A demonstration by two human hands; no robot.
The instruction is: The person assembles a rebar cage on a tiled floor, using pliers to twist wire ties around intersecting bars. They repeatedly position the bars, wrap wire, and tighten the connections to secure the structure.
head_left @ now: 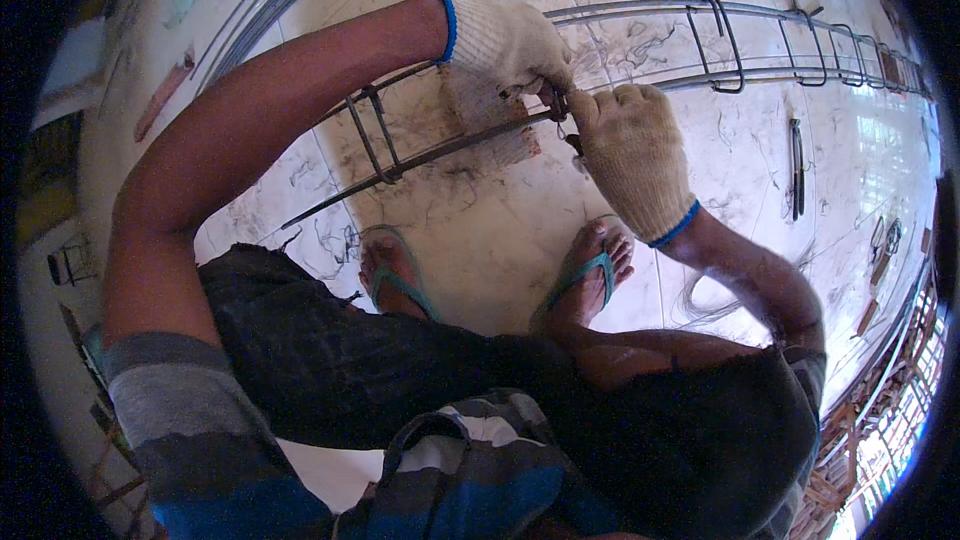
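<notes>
A long rebar cage [660, 75] of steel bars with bent square stirrups [725, 45] runs from left to right in front of me. My left hand [508, 45], in a cream knit glove with a blue cuff, is closed at the cage, its fingertips at a joint on the near bar [470, 137]. From the other side, my right hand [638, 145], gloved alike, meets the same joint with its fingers curled. A small dark tip sticks out under the right fingers; most of what they hold is hidden. Thin wire shows below the joint.
My feet in green flip-flops [398, 275] stand close to the near bar. Loose steel rods [275, 0] lie at the far left, and a dark narrow tool [796, 170] lies at right. Wire bits litter the pale tiled floor [470, 260]. Wood scraps [850, 440] are piled at lower right.
</notes>
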